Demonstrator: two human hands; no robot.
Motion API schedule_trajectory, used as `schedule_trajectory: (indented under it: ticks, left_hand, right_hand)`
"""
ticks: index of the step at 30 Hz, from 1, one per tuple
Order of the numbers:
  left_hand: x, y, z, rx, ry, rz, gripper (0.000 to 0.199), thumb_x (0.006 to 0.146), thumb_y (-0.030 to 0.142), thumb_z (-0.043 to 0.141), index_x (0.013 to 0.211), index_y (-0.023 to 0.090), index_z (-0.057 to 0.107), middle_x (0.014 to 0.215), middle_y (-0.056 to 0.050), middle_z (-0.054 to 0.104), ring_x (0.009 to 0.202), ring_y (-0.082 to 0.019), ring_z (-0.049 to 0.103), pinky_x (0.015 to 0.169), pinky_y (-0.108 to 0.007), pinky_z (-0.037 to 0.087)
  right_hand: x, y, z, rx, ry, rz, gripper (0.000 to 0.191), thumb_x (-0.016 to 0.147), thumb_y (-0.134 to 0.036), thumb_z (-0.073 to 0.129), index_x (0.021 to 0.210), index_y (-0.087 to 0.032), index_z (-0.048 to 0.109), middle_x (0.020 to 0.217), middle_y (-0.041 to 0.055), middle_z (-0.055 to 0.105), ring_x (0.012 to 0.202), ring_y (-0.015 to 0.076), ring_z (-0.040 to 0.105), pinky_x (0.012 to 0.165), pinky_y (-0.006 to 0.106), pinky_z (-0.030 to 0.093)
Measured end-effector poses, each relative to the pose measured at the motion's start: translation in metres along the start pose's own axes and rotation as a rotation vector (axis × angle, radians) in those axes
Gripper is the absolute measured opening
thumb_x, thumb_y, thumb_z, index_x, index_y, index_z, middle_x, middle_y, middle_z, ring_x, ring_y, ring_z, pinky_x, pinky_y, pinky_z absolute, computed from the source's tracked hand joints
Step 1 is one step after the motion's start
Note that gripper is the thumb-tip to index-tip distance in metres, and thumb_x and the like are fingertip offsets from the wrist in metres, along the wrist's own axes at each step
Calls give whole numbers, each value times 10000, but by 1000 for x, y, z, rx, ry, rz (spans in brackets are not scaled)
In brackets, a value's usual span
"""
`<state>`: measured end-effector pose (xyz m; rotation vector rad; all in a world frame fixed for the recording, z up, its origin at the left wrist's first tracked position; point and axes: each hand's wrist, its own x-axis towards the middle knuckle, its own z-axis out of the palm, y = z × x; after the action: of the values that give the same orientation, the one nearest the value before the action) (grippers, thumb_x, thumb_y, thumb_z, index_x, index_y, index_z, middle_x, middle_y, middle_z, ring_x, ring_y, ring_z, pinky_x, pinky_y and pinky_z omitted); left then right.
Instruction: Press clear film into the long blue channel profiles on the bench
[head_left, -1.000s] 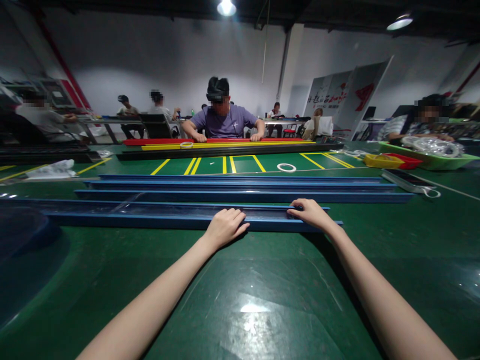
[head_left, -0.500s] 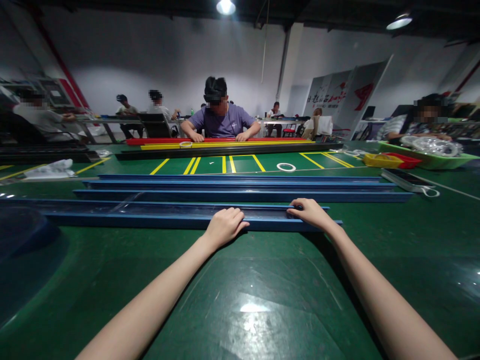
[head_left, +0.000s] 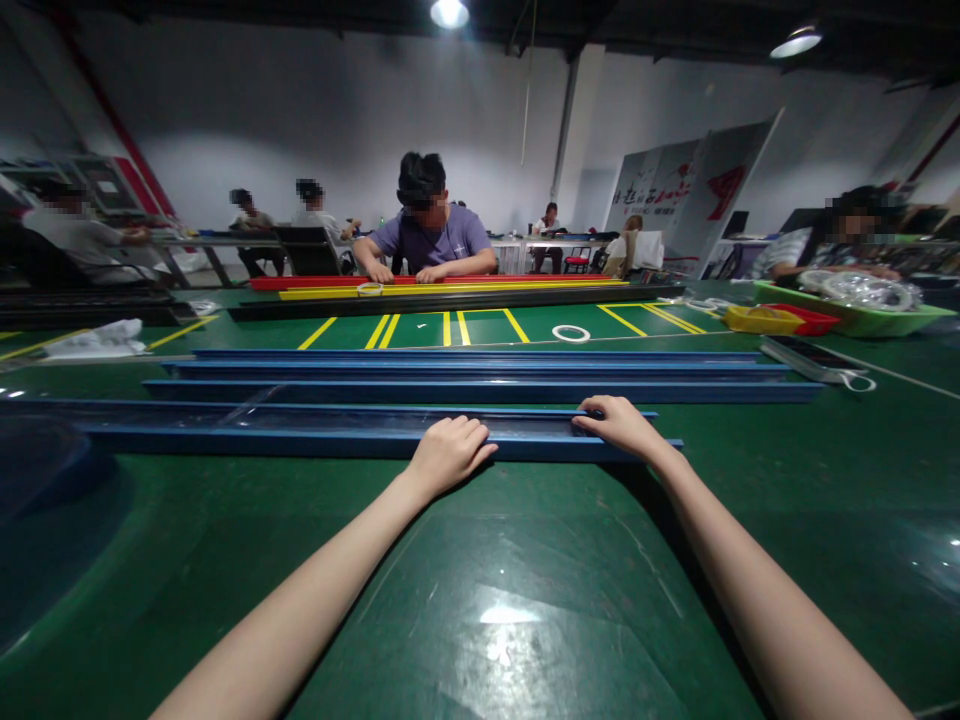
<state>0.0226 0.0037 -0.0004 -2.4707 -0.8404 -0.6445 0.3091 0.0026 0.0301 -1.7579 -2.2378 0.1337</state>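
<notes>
A long blue channel strip [head_left: 300, 441] lies across the green table in front of me, with a clear film-like lining in its trough. My left hand [head_left: 453, 448] is closed over its near wall, fingers curled inside and thumb along the outside. Close to the strip's right end, my right hand [head_left: 619, 424] reaches into the trough with thumb and fingers bent together. A small dark patch shows between them; whether it is an object or shadow I cannot tell. Behind this strip lie more blue channel strips [head_left: 480, 392], parallel to it and apart from both hands.
A phone-like device [head_left: 814, 360] lies at the right, near a green tray [head_left: 892, 318] of clear-wrapped rolls. A white ring [head_left: 571, 334] sits beyond the blue strips. Across the table, a co-worker [head_left: 431, 235] bends over red and yellow strips [head_left: 525, 289]. Dark blue material [head_left: 45, 470] is at left.
Both my hands stay in place on the blue channel strip. Across the table, the co-worker has shifted left, and that person's hands have moved left along the red strip.
</notes>
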Motion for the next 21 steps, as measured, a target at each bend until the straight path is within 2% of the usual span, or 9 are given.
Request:
schedule_trajectory:
  ticks: [21]
  left_hand:
    - [1,1,-1,-60,-33,-11,239,889,319,353,779,164,498,733,-21,557,681,-150,501,589,-271,322]
  right_hand:
    - [-1,2,2,0,30,9,264,764,-381,467,776,-184,641,821,52,663,755,187,574,632,239,365]
